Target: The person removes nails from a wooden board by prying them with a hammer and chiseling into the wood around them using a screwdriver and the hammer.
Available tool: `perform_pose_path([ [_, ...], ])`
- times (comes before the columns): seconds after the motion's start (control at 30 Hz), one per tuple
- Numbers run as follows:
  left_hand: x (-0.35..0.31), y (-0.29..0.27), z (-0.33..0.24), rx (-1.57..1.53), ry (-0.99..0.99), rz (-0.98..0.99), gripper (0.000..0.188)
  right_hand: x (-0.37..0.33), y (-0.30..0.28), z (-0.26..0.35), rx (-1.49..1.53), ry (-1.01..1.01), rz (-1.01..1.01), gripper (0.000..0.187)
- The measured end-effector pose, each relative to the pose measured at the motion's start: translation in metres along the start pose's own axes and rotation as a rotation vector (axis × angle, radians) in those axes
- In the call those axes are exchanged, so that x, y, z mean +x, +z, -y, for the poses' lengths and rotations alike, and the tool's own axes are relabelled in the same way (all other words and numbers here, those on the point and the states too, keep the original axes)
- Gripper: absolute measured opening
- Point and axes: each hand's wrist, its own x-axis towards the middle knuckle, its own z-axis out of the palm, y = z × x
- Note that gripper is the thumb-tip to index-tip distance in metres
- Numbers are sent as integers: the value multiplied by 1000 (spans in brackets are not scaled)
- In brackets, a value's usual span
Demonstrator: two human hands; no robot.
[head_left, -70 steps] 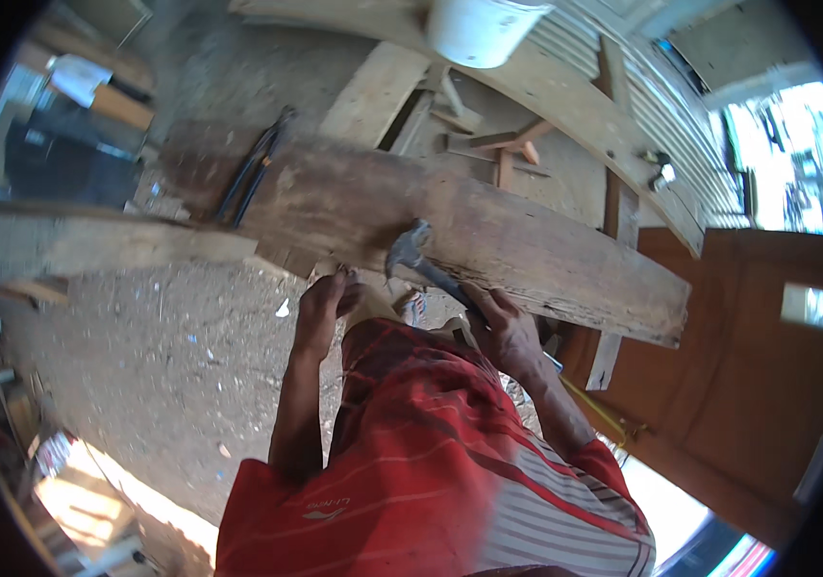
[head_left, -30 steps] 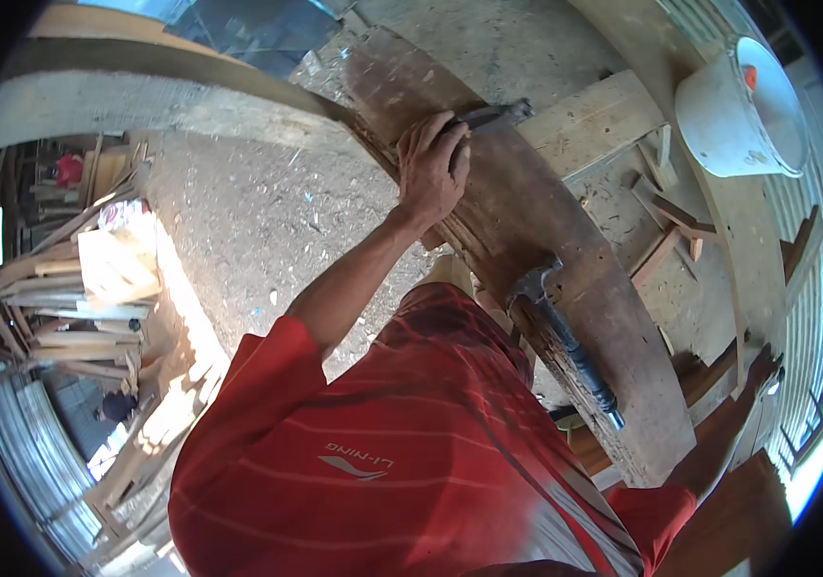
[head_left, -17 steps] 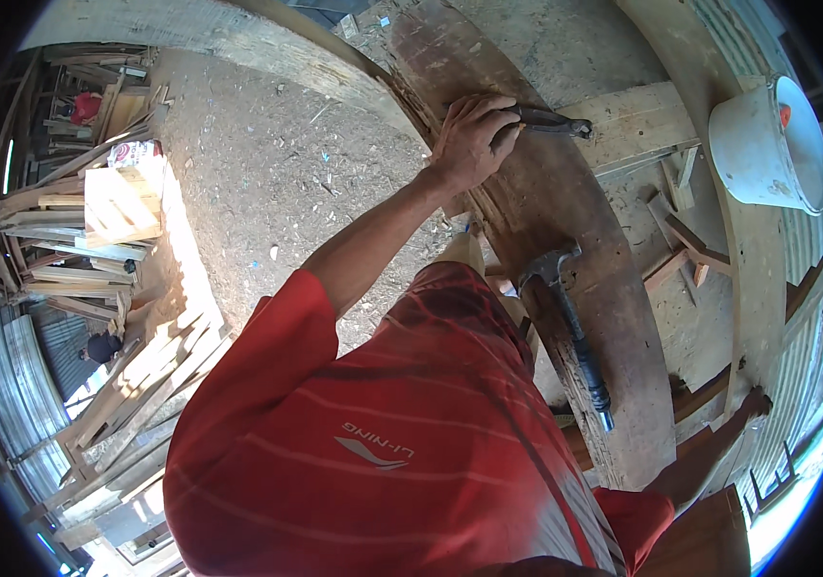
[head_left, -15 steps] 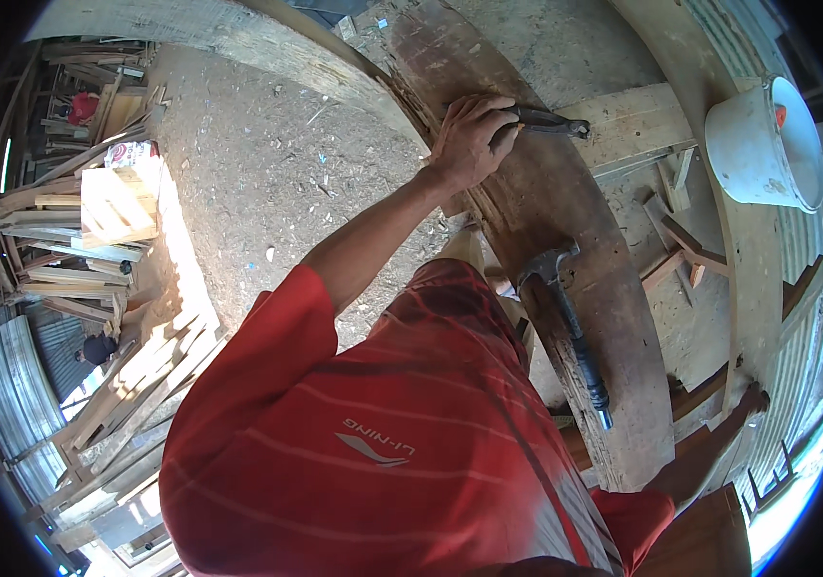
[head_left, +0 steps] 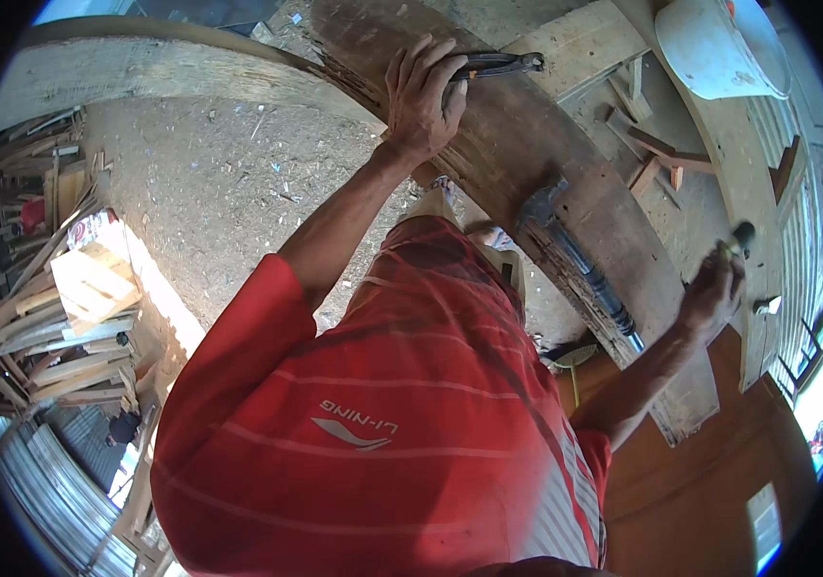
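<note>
A long dark-brown wooden board (head_left: 575,154) runs from the upper middle to the lower right. Across its far part, my left hand (head_left: 423,101) is closed round the handles of black pincers (head_left: 503,64), their jaws pointing right. A claw hammer (head_left: 589,269) with a dark grip lies along the board's near half, head away from me. To the right, my right hand (head_left: 712,293) is closed on a small tool (head_left: 742,234) with a dark rounded end and a pale stem. Its exact kind is unclear. That hand is beside a pale plank.
A white bucket (head_left: 719,48) stands at the upper right on the pale plank (head_left: 734,173). Wooden offcuts (head_left: 666,159) lie between plank and board. A curved pale beam (head_left: 171,72) spans the upper left. Stacked lumber (head_left: 75,356) fills the left side.
My right hand has come up and forward from the lower right, and a dark-ended tool now shows in it. The view has shifted. My left hand still grips the pincers.
</note>
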Motion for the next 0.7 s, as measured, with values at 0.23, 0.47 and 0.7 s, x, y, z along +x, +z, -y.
perform_pose_path([
  [0.23, -29, -21, -129, -1524, -727, 628, 62, -196, 183, 28, 7, 299, 362, 27],
  [0.47, -22, -56, -79, -1892, -974, 853, 44, -183, 159, 26, -1032, -263, 330, 29],
  [0.7, 0, -61, -34, -1661, -813, 672, 35, -181, 110, 21, -1305, -174, 389, 32],
])
